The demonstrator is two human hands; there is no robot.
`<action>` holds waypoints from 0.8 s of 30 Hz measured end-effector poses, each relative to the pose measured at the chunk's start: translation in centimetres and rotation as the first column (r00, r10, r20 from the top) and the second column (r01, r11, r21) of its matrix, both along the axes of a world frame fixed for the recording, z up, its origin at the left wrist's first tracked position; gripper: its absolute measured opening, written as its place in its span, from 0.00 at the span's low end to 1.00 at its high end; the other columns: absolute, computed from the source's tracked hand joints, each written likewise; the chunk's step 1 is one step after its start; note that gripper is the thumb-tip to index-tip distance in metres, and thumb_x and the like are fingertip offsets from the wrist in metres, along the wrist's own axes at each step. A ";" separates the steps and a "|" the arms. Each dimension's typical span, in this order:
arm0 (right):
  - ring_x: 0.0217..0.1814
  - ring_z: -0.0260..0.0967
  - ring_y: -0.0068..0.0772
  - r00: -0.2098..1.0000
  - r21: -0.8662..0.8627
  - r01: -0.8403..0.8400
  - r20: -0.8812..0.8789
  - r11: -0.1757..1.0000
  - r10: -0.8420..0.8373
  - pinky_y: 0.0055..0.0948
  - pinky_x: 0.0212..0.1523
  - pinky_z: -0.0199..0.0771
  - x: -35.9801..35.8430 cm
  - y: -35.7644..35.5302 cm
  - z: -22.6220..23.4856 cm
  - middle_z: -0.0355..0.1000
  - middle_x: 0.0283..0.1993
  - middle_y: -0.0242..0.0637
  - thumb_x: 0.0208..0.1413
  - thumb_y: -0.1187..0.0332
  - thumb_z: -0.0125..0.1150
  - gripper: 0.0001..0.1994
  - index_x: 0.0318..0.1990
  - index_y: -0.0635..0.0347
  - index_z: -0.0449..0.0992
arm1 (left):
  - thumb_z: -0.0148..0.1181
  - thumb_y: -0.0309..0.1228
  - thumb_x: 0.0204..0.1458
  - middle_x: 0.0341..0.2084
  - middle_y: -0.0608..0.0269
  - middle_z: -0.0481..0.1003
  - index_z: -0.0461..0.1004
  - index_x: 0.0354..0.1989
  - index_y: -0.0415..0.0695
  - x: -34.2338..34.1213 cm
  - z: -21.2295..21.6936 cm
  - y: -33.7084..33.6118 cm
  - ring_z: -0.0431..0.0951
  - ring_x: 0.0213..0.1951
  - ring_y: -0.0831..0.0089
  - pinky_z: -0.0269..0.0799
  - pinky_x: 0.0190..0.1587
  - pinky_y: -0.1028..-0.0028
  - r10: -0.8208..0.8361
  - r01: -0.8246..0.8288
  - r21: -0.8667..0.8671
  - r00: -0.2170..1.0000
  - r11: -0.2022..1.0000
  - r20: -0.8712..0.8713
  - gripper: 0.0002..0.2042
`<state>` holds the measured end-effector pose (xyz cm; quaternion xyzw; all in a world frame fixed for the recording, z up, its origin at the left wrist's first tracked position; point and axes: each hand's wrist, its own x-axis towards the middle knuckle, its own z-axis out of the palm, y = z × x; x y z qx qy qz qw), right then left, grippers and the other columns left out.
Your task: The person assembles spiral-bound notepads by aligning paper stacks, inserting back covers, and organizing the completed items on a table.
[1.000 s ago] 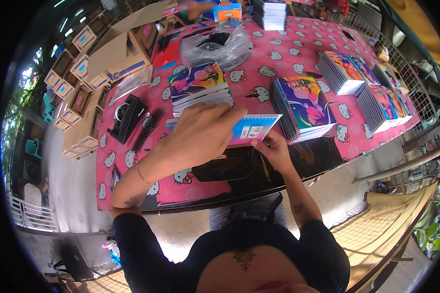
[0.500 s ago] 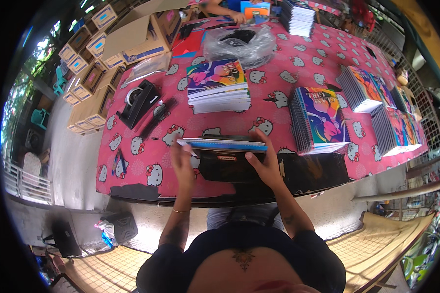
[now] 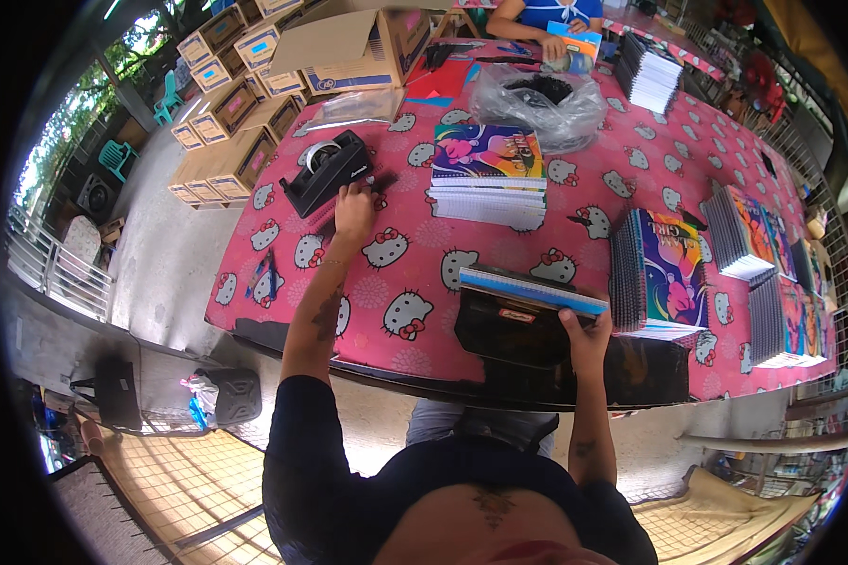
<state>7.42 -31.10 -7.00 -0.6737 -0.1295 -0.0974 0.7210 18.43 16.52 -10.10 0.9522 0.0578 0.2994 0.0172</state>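
My right hand [image 3: 589, 339] grips the right end of a bundle of loose pages with a blue sheet [image 3: 528, 287], held edge-on, thumb on the near side. Just below the pages is a black box-like object [image 3: 504, 330] with a small orange label, near the table's front edge. To the left, my left hand [image 3: 353, 215] reaches over dark, thin binding coils [image 3: 386, 179], fingers closed together; what they pinch is too small to make out. Right beside it stands a black tape dispenser [image 3: 330, 174]. A stack of colourful-covered notebooks [image 3: 488, 174] lies beyond the pages.
More spiral notebooks stand in stacks at the right [image 3: 664, 273]. A clear plastic bag [image 3: 542, 108] and red folders [image 3: 440, 83] lie at the back. Another person's hand [image 3: 553, 47] holds a booklet across the table. Cardboard boxes [image 3: 240, 160] are piled at the far left.
My left hand has let go of the pages and moved left and away to the coils by the tape dispenser. My right hand keeps the pages. The view has shifted left.
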 end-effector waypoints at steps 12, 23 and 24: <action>0.47 0.74 0.44 0.773 -0.638 0.260 0.588 0.725 0.240 0.42 0.50 0.71 -1.2 7.9 11.7 0.76 0.47 0.39 0.55 0.66 0.68 0.14 0.48 0.56 0.79 | 0.58 0.35 0.59 0.34 0.54 0.76 0.75 0.46 0.41 -1.6 1.7 -2.7 0.79 0.39 0.54 0.77 0.40 0.59 -0.030 0.012 0.121 0.989 0.993 0.145 0.12; 0.28 0.75 0.40 0.810 -0.661 0.250 0.544 0.708 0.221 0.36 0.31 0.74 1.6 10.1 8.5 0.75 0.29 0.34 0.55 0.68 0.65 0.05 0.39 0.53 0.79 | 0.64 0.24 0.56 0.27 0.57 0.78 0.81 0.44 0.40 -16.1 11.9 -18.6 0.78 0.23 0.67 0.71 0.25 0.74 -0.474 0.493 -0.586 0.857 0.643 0.201 0.09; 0.28 0.75 0.40 0.812 -0.665 0.246 0.538 0.705 0.225 0.36 0.31 0.74 1.6 10.1 8.6 0.75 0.29 0.34 0.55 0.68 0.65 0.05 0.39 0.53 0.79 | 0.65 0.25 0.55 0.27 0.57 0.78 0.81 0.44 0.40 -16.0 11.3 -18.7 0.78 0.23 0.67 0.72 0.25 0.73 -0.457 0.490 -0.603 0.861 0.629 0.224 0.09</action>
